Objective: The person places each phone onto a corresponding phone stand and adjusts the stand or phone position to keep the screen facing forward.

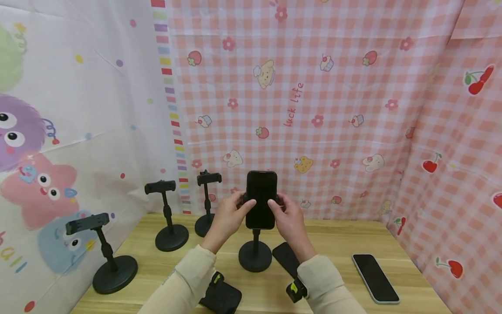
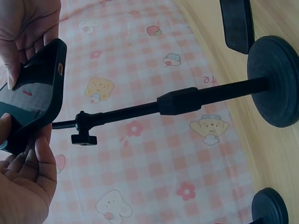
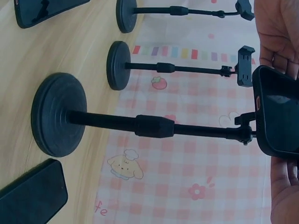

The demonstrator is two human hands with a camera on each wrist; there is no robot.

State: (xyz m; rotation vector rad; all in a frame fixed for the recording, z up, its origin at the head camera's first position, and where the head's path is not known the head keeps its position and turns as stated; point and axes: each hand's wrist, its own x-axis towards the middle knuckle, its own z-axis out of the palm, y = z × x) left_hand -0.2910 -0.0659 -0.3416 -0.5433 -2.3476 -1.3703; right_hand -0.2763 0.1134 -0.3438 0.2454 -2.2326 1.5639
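Taking the upright phone (image 1: 261,192) as the clock's centre in the head view, its own stand (image 1: 255,257) hangs below at six o'clock, the base on the wooden table (image 1: 333,237). The left hand (image 1: 230,214) grips the phone's nine o'clock edge and the right hand (image 1: 289,218) its three o'clock edge, thumbs over the screen and fingers curled behind. The phone is up at the stand's head, so this pairing looks nearly done; whether the clamp has fully closed on it cannot be told, as the phone and fingers hide the jaws. Three more stands carry no phone: the far stand (image 1: 206,192) at nine o'clock, the middle stand (image 1: 167,213) just beyond it, and the near stand (image 1: 106,249) farther out between eight and nine. Three handsets lie flat on the table: a pale-edged phone (image 1: 375,279) at four o'clock, a dark phone (image 1: 286,258) at five, partly behind the right forearm, and at seven what looks like another phone (image 1: 225,298), half covered by the left sleeve. Judging by that count, one mounting is close to finished and three appear left
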